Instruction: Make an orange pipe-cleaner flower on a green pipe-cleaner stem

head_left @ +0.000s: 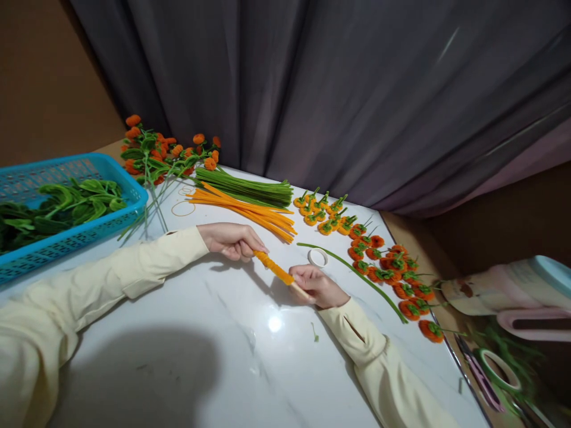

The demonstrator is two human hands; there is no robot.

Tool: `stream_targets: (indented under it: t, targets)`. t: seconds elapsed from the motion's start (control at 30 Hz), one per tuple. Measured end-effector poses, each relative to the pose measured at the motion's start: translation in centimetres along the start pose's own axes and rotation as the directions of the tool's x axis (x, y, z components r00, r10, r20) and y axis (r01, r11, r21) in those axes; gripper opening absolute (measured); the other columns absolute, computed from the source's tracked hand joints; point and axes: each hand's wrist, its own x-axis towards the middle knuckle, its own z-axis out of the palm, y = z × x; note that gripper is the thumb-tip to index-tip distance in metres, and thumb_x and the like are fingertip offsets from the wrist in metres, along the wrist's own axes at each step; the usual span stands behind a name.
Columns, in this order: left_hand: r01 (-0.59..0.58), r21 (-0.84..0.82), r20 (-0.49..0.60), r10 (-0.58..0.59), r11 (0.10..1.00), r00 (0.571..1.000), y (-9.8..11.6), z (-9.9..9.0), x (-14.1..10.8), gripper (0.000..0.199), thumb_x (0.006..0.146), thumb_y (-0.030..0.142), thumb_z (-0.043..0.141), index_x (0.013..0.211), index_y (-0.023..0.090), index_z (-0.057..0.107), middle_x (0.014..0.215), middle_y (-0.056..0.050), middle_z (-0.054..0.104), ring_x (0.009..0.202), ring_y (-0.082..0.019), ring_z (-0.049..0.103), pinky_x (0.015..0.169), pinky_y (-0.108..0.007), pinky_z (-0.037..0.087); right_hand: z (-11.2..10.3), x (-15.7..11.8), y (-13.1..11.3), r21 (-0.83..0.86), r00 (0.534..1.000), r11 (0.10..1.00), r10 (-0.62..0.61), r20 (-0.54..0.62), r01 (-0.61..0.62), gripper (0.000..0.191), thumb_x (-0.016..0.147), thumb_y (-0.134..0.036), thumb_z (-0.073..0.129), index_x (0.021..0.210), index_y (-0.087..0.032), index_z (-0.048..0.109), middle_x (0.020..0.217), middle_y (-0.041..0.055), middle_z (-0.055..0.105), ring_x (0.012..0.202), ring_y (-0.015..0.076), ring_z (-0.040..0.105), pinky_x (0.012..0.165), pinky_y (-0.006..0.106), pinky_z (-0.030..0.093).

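An orange pipe cleaner (274, 267) is wound in a tight coil around a pale stick (302, 292), held tilted above the white table. Its left end is pinched between the thumb and fingers of my left hand (232, 240). My right hand (322, 286) closes on the stick at the coil's right end, with part of the stick poking out below the fingers. Beyond my hands lies a bundle of straight orange pipe cleaners (250, 213), with green pipe cleaners (245, 187) behind it. A single green pipe cleaner (357, 272) curves beside a white ring (318, 257), near my right hand.
At the left stands a blue basket (96, 223) of green leaves (80, 205). Finished orange flowers (169, 148) lie at the back. Several yellow-orange (328, 211) and red-orange flower heads (392, 264) line the right side. Scissors (480, 374), green tape (499, 368) and a tumbler (495, 291) sit beyond the right edge.
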Motion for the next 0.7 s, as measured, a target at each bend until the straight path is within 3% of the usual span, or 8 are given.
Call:
stream_targets:
  t: [0.13, 0.27, 0.37, 0.47, 0.6, 0.7]
  targets:
    - [0.004, -0.294, -0.014, -0.009, 0.956, 1.000, 0.0, -0.2, 0.6, 0.011, 0.071, 0.013, 0.065, 0.065, 0.014, 0.056, 0.050, 0.008, 0.014, 0.041, -0.005, 0.006, 0.026, -0.010, 0.012, 0.0, 0.5, 0.1, 0.037, 0.982, 0.989, -0.138, -0.129, 0.143, 0.032, 0.076, -0.041, 0.065, 0.065, -0.016, 0.047, 0.041, -0.0081, 0.041, 0.030, 0.0032, 0.024, 0.032, 0.018, 0.019]
    - [-0.099, -0.360, -0.114, 0.062, 0.928, 0.992, -0.2, 0.3, 0.7, 0.021, 0.071, 0.012, 0.066, 0.063, 0.014, 0.047, 0.053, 0.008, 0.017, 0.042, -0.003, 0.012, 0.031, -0.008, 0.017, 0.2, 0.9, -0.2, 0.051, 0.956, 0.976, -0.196, -0.218, 0.212, 0.027, 0.079, -0.035, 0.063, 0.067, -0.016, 0.047, 0.044, -0.0072, 0.041, 0.032, 0.0038, 0.025, 0.033, 0.018, 0.019]
    - [-0.275, -0.199, -0.265, 0.218, 0.941, 0.939, -0.5, 1.4, 0.7, 0.029, 0.074, 0.020, 0.068, 0.063, 0.016, 0.041, 0.053, 0.009, 0.018, 0.042, -0.003, 0.014, 0.033, -0.010, 0.018, 0.3, 1.0, -0.3, 0.059, 0.938, 0.970, -0.211, -0.274, 0.235, 0.026, 0.080, -0.034, 0.063, 0.069, -0.016, 0.049, 0.045, -0.0069, 0.041, 0.033, 0.0040, 0.026, 0.034, 0.018, 0.020]
    - [-0.381, -0.006, -0.358, 0.354, 0.924, 0.864, -1.0, 2.5, 0.7, 0.032, 0.078, 0.032, 0.065, 0.063, 0.016, 0.041, 0.052, 0.009, 0.021, 0.041, -0.003, 0.021, 0.035, -0.014, 0.027, 0.2, 1.1, -0.3, 0.059, 0.916, 0.965, -0.223, -0.333, 0.256, 0.024, 0.078, -0.033, 0.066, 0.073, -0.015, 0.051, 0.047, -0.0066, 0.042, 0.036, 0.0040, 0.026, 0.034, 0.018, 0.021]
    - [-0.418, 0.318, -0.397, 0.519, 0.851, 0.757, -1.5, 3.3, 0.9, 0.032, 0.083, 0.039, 0.055, 0.063, 0.015, 0.048, 0.049, 0.009, 0.027, 0.037, -0.005, 0.035, 0.039, -0.018, 0.035, 0.1, 1.2, -0.1, 0.061, 0.905, 0.967, -0.209, -0.370, 0.248, 0.024, 0.077, -0.034, 0.067, 0.078, -0.013, 0.055, 0.052, -0.0050, 0.046, 0.038, 0.0036, 0.026, 0.035, 0.018, 0.023]
    - [-0.374, 0.593, -0.349, 0.646, 0.713, 0.679, -1.9, 3.2, 0.9, 0.027, 0.087, 0.036, 0.049, 0.075, 0.013, 0.059, 0.048, 0.006, 0.043, 0.037, -0.008, 0.047, 0.042, -0.019, 0.037, 0.0, 1.2, -0.1, 0.062, 0.910, 0.971, -0.194, -0.366, 0.232, 0.027, 0.077, -0.037, 0.067, 0.074, -0.012, 0.056, 0.048, -0.0055, 0.044, 0.037, 0.0031, 0.023, 0.034, 0.018, 0.021]
